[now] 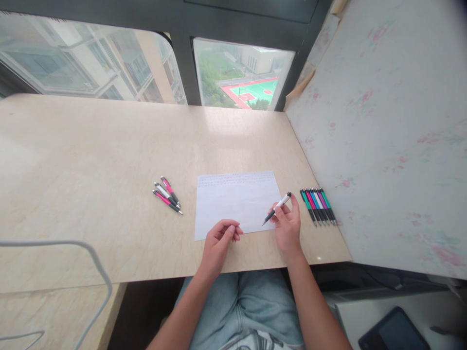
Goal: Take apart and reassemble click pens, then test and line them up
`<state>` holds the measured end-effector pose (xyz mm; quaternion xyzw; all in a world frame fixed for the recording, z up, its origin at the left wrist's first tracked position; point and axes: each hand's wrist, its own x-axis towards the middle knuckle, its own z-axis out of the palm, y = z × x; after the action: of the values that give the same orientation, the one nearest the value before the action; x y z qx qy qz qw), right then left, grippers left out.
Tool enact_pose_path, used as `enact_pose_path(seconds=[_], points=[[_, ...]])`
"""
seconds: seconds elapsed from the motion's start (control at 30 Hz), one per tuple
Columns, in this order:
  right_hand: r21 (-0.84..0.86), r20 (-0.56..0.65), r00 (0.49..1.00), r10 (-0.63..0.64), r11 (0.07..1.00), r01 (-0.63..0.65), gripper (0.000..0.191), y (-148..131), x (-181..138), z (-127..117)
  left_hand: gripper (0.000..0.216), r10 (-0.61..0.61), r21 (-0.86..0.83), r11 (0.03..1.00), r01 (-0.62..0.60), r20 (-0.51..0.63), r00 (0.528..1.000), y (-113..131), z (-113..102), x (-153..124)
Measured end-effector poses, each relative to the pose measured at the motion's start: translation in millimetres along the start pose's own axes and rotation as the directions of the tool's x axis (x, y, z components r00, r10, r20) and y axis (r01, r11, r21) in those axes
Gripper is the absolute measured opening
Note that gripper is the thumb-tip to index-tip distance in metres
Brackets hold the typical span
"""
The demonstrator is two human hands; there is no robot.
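Observation:
My right hand [288,226] holds a white ballpoint pen [280,202] with a black grip between thumb and fingers. The pen slants, its tip down to the left above the right part of a white sheet of paper [233,206]. Rows of small handwriting run along the top of the sheet. Over the paper's lower edge rests my left hand [221,238], its fingers loosely curled and the thumb against them, with nothing visible in it.
Left of the paper lie three pens [168,195], two pink and one white. A row of several coloured pens [318,206] lies by the floral wall [383,146]. A grey cable [91,253] loops over the desk [109,194] at left. Windows [244,73] stand behind.

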<state>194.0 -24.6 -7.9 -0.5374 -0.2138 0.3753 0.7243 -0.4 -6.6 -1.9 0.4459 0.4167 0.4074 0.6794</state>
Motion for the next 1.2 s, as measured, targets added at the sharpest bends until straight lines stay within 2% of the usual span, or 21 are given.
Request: enact_pose_path(seconds=[0.07, 0.13, 0.2, 0.27, 0.33, 0.4, 0.5, 0.6, 0.7, 0.8, 1.2], points=[[0.013, 0.002, 1.000, 0.021, 1.000, -0.021, 0.036, 1, 3, -3, 0.019, 0.052, 0.090, 0.995, -0.053, 0.007, 0.999, 4, 2, -1], [0.042, 0.009, 1.000, 0.020, 0.999, -0.020, 0.029, 2, 5, -6, 0.017, 0.170, 0.260, 0.949, -0.178, 0.052, 0.984, 7, 4, 1], [0.081, 0.023, 1.000, 0.005, 0.997, -0.007, 0.036, 3, 8, -8, 0.018, 0.311, 0.474, 0.808, -0.348, 0.158, 0.937, 9, 4, 5], [0.096, 0.041, 0.999, -0.007, 0.995, 0.003, 0.040, 1, 12, -10, 0.026, 0.360, 0.663, 0.605, -0.442, 0.268, 0.894, 8, 2, 10], [0.071, 0.052, 0.998, -0.021, 0.997, 0.017, 0.036, -2, 19, -12, 0.032, 0.330, 0.805, 0.398, -0.439, 0.321, 0.888, 5, 1, 14], [0.006, 0.067, 0.997, -0.034, 0.999, 0.034, 0.028, -6, 31, -13, 0.033, 0.294, 0.873, 0.241, -0.423, 0.350, 0.889, 3, 1, 16], [-0.175, 0.115, 0.993, -0.026, 0.983, 0.046, 0.041, -12, 57, -17, 0.031, 0.269, 0.902, 0.121, -0.414, 0.372, 0.888, 4, -1, 12], [-0.420, 0.144, 0.987, -0.065, 0.899, 0.121, 0.038, -14, 84, -18, 0.028, 0.260, 0.907, 0.088, -0.413, 0.379, 0.888, 7, -5, 6], [-0.659, 0.171, 0.971, -0.170, 0.713, 0.241, 0.032, -11, 105, -15, 0.026, 0.253, 0.912, 0.081, -0.401, 0.371, 0.894, 9, -8, 4], [-0.767, 0.186, 0.946, -0.264, 0.563, 0.308, 0.036, -6, 114, -11, 0.026, 0.251, 0.917, 0.089, -0.389, 0.357, 0.900, 7, -10, 4], [-0.820, 0.214, 0.921, -0.326, 0.452, 0.350, 0.034, -2, 115, -8, 0.026, 0.259, 0.914, 0.116, -0.389, 0.350, 0.900, 5, -9, 5]])
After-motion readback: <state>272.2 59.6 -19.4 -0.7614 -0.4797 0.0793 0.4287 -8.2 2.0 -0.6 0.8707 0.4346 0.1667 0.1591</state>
